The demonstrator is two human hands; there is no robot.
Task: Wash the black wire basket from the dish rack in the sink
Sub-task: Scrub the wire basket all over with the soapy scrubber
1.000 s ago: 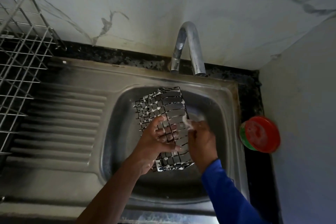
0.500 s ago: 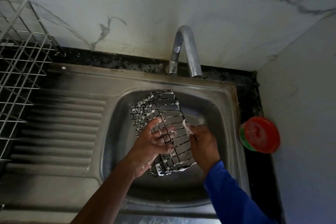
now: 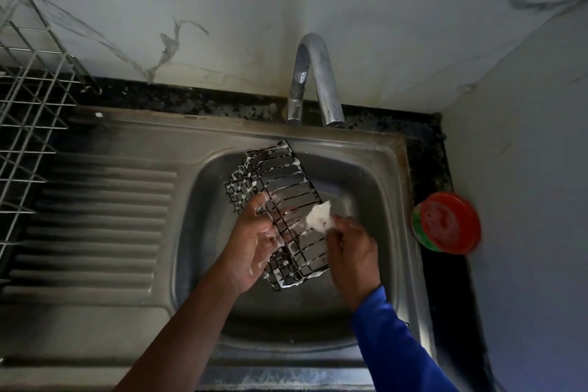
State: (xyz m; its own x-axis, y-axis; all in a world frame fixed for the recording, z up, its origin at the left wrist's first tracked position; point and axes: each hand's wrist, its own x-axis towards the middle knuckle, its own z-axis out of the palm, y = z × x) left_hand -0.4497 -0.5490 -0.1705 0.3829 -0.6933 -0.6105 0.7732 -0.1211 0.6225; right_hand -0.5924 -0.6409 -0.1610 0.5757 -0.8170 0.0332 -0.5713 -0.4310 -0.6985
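The black wire basket [image 3: 280,188], streaked with white suds, is held tilted over the steel sink basin [image 3: 375,194]. My left hand [image 3: 254,242] grips its left side, fingers curled through the wires. My right hand [image 3: 353,251] pinches a soapy white scrubber [image 3: 319,216] and presses it against the basket's right side. The basket's lower end is partly hidden behind both hands.
A curved chrome tap [image 3: 313,79] stands behind the basin, with no water running. The ribbed drainboard [image 3: 101,216] lies to the left, and a steel wire dish rack [image 3: 25,99] at the far left. A red-lidded round tub [image 3: 448,223] sits on the dark counter at the right.
The basket has turned slightly, so its long side faces up more. My right hand has moved the scrubber up along the basket's right edge, so the scrubber shows more.
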